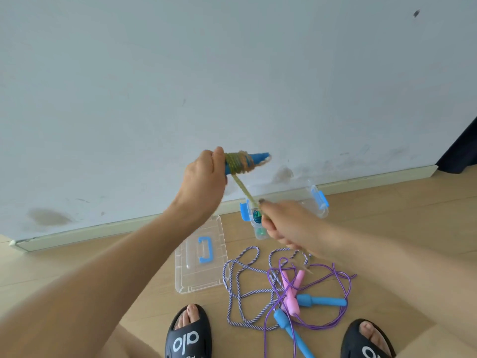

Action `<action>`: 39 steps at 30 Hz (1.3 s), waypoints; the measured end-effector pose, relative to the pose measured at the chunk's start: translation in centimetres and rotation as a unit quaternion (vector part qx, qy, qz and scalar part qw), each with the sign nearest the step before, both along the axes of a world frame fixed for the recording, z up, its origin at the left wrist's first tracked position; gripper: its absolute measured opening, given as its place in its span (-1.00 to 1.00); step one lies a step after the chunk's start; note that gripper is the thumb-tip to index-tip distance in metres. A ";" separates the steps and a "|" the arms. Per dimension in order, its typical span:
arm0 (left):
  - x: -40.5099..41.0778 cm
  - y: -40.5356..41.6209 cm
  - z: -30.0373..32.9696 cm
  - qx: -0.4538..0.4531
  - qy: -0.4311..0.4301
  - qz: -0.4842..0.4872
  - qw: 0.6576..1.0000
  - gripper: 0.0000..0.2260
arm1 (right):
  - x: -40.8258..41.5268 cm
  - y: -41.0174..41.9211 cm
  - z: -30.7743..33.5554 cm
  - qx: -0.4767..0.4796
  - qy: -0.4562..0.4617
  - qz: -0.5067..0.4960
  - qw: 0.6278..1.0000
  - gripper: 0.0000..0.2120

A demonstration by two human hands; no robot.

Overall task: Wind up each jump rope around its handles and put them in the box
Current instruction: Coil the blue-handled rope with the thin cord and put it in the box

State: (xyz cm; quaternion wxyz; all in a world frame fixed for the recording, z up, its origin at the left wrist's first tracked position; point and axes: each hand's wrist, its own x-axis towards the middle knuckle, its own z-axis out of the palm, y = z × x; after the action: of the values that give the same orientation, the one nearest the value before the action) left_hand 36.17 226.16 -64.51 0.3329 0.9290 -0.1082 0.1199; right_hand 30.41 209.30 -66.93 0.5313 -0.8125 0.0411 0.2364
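A pale wall (232,73) fills the space ahead of both hands and meets the wooden floor (387,228) at a light baseboard (103,229) that runs below and beyond them; a dark curtain edge (462,151) hangs far off to the right of the right hand. The air around the raised hands is open, with the wall close behind.

The left hand (206,177) is held up in front of the wall, fingers curled round a pair of blue handles (254,160) that point away to its right. A yellow-green rope (238,164) is wound in many turns about those handles just beside the thumb. From the coil one taut strand (244,191) slants down to the right hand (281,223), which pinches it lower and nearer the body; this hand is blurred, and the rope's tail shows faintly below it.

Directly under and behind the right hand stands the clear box (316,202) with blue latches against the baseboard, something blue-green inside. Its clear lid (201,254) with a blue handle lies flat on the floor below the left hand. Below the right hand, on the floor, lie a striped purple-white rope (238,280), a thin purple rope (338,295) with blue handles (321,301), and pink handles (291,293), all tangled together. Two black slippers (188,337) sit at the near edge.
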 end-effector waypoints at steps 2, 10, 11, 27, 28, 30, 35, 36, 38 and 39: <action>1.1 1.7 -0.7 0.133 -0.050 -0.032 0.989 -0.84 | -1.3 0.5 0.4 -0.035 -0.056 0.009 0.998 -0.50; -0.4 1.2 -1.6 0.389 -0.096 -0.172 0.900 -0.88 | 0.9 -2.3 4.2 -0.093 -0.290 -0.021 0.952 -0.49; -0.5 1.0 -1.6 0.378 -0.104 -0.202 0.898 -0.89 | 1.4 -2.8 4.2 -0.105 -0.306 -0.019 0.946 -0.49; -4.0 -1.5 1.6 -0.146 0.090 -0.146 0.974 -0.69 | 3.0 -2.6 -0.1 0.025 -0.087 -0.023 0.996 -0.72; -3.7 -1.6 1.6 -0.173 0.101 -0.116 0.973 -0.67 | 2.7 -2.2 -0.3 0.019 -0.074 -0.034 0.996 -0.68; -2.8 -1.8 0.9 -0.189 0.105 -0.062 0.974 -0.66 | 1.9 -1.3 -0.4 0.031 -0.064 -0.061 0.996 -0.54; -0.9 -1.4 -0.6 -0.177 0.111 0.036 0.977 -0.68 | -0.2 0.1 -0.2 -0.071 -0.152 -0.051 0.984 -0.43; -0.5 -1.1 -0.9 -0.154 0.110 0.046 0.981 -0.68 | -0.8 0.4 0.0 -0.105 -0.177 -0.023 0.978 -0.43; -0.3 -0.3 -1.0 -0.086 0.056 0.033 0.994 -0.78 | -1.7 0.8 0.8 -0.157 -0.228 0.019 0.961 -0.46; -0.5 0.0 -0.8 -0.056 0.052 -0.001 0.997 -0.91 | -1.8 0.8 1.3 -0.174 -0.254 0.023 0.951 -0.48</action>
State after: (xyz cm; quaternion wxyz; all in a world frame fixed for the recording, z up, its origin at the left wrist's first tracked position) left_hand 35.69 226.18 -65.30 0.3894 0.9139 -0.0845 0.0771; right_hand 28.62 210.08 -65.62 0.3694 -0.9261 -0.0734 0.0241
